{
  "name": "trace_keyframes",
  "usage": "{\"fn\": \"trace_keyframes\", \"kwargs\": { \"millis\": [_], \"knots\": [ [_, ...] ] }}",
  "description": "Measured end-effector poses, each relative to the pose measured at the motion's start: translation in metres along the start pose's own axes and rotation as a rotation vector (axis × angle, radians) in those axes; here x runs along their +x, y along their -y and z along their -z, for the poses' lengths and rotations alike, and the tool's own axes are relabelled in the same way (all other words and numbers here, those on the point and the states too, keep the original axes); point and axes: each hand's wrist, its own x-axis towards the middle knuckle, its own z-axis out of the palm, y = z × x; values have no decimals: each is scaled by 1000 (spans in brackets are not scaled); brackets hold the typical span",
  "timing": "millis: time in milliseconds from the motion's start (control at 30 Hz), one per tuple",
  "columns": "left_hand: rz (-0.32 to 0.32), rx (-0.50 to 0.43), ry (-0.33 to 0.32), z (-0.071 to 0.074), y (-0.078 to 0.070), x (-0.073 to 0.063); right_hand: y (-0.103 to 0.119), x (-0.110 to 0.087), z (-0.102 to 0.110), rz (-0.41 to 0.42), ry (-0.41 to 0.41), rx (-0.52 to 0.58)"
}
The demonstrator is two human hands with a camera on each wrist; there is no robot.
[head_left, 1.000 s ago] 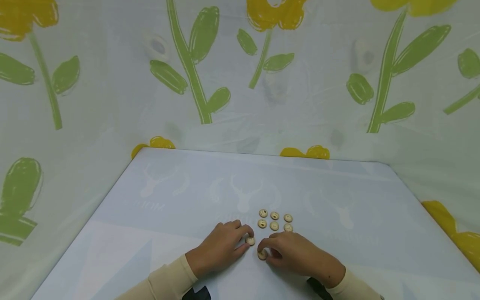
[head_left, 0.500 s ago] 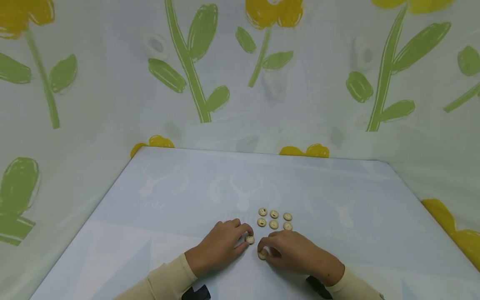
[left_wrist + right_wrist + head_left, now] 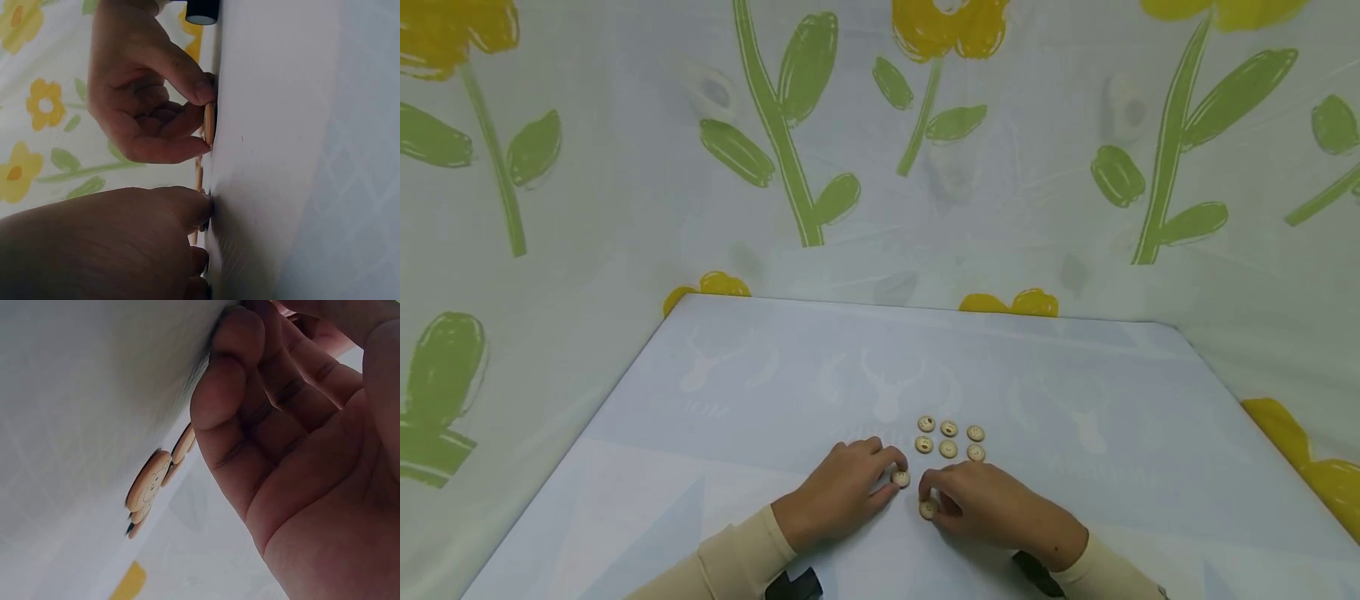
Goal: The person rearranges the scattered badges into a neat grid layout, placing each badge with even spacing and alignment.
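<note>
In the head view, my left hand point(image 3: 846, 492) has its thumb and index finger around a small round wooden disc point(image 3: 900, 479) lying on the table. To its right and nearer to me, my right hand point(image 3: 988, 504) pinches a second wooden disc point(image 3: 928, 508) by its edges. The left wrist view shows that right hand point(image 3: 147, 94) holding the disc point(image 3: 209, 124) on edge between thumb and index finger, close to the tabletop. Below it is my left hand point(image 3: 119, 244), whose disc is hidden there. Curled fingers of the right hand point(image 3: 281, 444) cover its disc in the right wrist view.
Several more wooden discs point(image 3: 948, 449) lie in two short rows just beyond my hands. One disc point(image 3: 149, 481) shows a line-drawn pattern. The pale table point(image 3: 760, 358) reaches back to a flower-printed cloth point(image 3: 1000, 217).
My right hand and its disc have shifted very slightly to the right. The left hand stays at its disc, and the rows look unchanged.
</note>
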Motion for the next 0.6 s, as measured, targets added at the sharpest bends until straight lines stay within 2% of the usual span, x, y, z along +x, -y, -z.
{"fn": "trace_keyframes", "kwargs": {
  "millis": [400, 600],
  "knots": [
    [6, -11, 7, -1, -1, 0, 0, -1, 1, -37, 17, 23],
    [5, -11, 5, -1, 0, 0, -2, 0, 1, -42, -1, 11]
  ]
}}
